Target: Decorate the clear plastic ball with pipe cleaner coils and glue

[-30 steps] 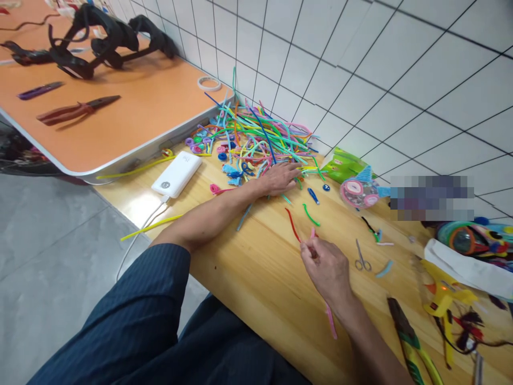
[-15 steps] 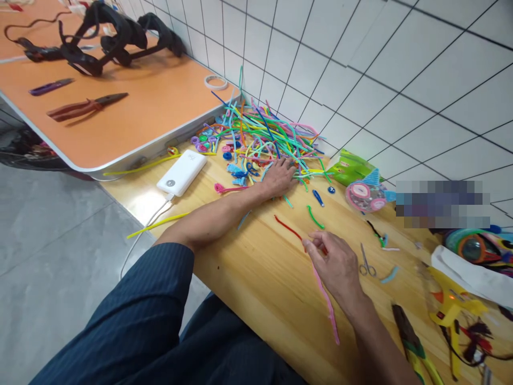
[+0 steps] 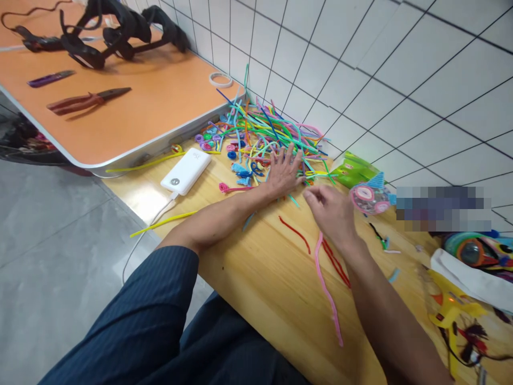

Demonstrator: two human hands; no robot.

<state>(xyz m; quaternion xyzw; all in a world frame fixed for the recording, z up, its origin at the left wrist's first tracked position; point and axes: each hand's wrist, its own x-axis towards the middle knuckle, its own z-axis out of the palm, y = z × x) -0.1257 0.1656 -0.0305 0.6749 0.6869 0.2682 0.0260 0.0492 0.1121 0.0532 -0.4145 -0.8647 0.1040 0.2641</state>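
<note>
My left hand lies palm down on the near edge of a heap of colourful pipe cleaners, its fingers spread. To its right, my right hand is closed, thumb and fingertips curled together. Whether something small is inside its fingers is hidden. Below the hands on the wooden table lie a short red pipe cleaner, a pair of red pipe cleaners and a long pink pipe cleaner. The right forearm partly covers the red pair. Blue coils and bits sit left of my left hand.
A white power bank with a cable stands left. Pliers lie on the orange table. On the right are a green packet, a fish-shaped piece and a yellow glue gun. A tiled wall stands behind.
My right hand has moved up, away from the red pipe cleaner, uncovering the red pair. It now covers where a green piece and blue clip lay. My left hand's fingers have spread.
</note>
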